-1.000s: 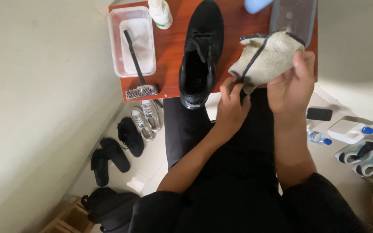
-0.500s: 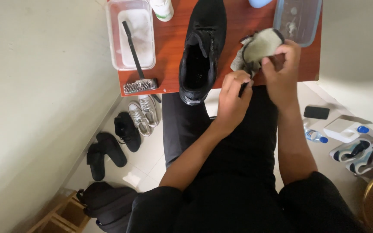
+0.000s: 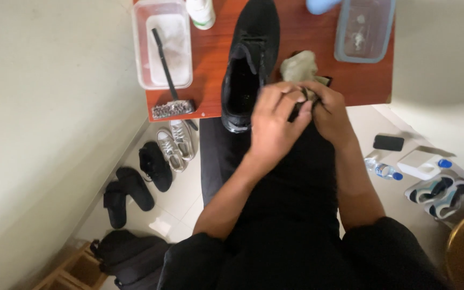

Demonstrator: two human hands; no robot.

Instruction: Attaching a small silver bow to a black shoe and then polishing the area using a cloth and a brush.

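By the black shoe [image 3: 248, 70], both hands, left hand [image 3: 277, 121] & right hand [image 3: 326, 110], clutch grey cloth [image 3: 298, 65].

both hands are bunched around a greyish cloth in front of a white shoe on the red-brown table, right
Not quite: the shoe is black, not white. The head view shows the left hand and right hand bunched around the greyish cloth in front of it, on the red-brown table.

The worktop [image 3: 210, 59] was smooth reddish wood with a slight sheen. The shoe [image 3: 248, 64] looked matt black knit fabric. The rag [image 3: 298, 65] was soft grey-green cloth, crumpled. Both tubs [image 3: 163, 43] were cloudy translucent plastic. The floor [image 3: 189, 188] was pale glossy tile.
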